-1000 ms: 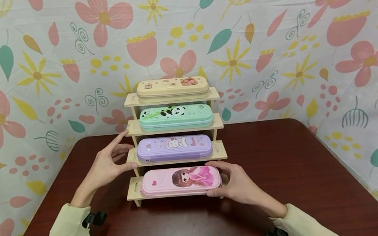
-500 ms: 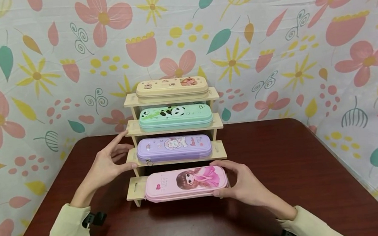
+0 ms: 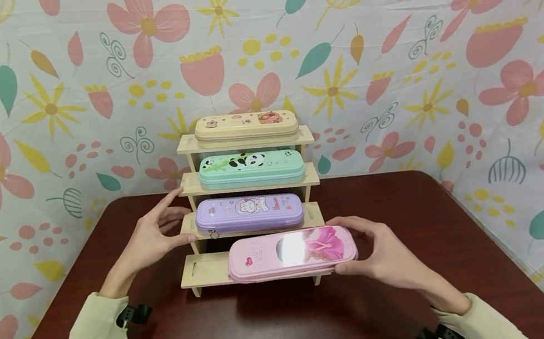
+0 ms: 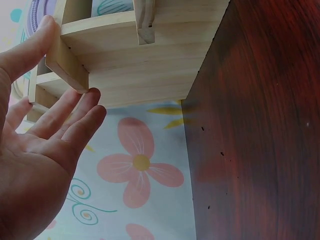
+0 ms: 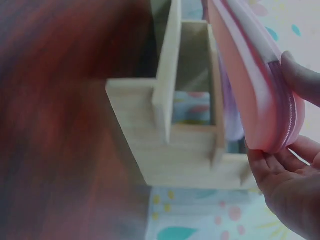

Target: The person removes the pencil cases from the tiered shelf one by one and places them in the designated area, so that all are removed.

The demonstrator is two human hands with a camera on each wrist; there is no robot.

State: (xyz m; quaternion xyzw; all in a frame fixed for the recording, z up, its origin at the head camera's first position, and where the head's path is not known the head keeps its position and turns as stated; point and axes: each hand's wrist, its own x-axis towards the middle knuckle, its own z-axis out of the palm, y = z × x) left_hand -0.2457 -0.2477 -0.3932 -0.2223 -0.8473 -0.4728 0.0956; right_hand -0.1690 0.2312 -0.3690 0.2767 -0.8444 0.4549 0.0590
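My right hand (image 3: 387,251) grips the right end of a pink zippered pencil case (image 3: 261,254), thumb at the front and fingers behind. In the right wrist view the case (image 5: 250,95) stands off the wooden steps, lifted above the lowest tier (image 3: 205,269). At the rack's left side, my left hand (image 3: 148,236) holds the plank ends of the tiered wooden rack (image 4: 135,60), its thumb and fingertips against the wood. On the upper tiers lie a purple pencil case (image 3: 226,214), a mint-green panda pencil case (image 3: 272,169) and a cream pencil case (image 3: 227,132).
The rack stands on a dark red-brown table (image 3: 210,338). Behind it hangs a white cloth (image 3: 377,29) printed with flowers and leaves. Bare tabletop (image 3: 396,200) shows to the rack's right and in front of it.
My right hand has lifted the pink pencil case off the lowest tier and carried it to the right, baring that tier's left part. My left hand has stayed on the rack.
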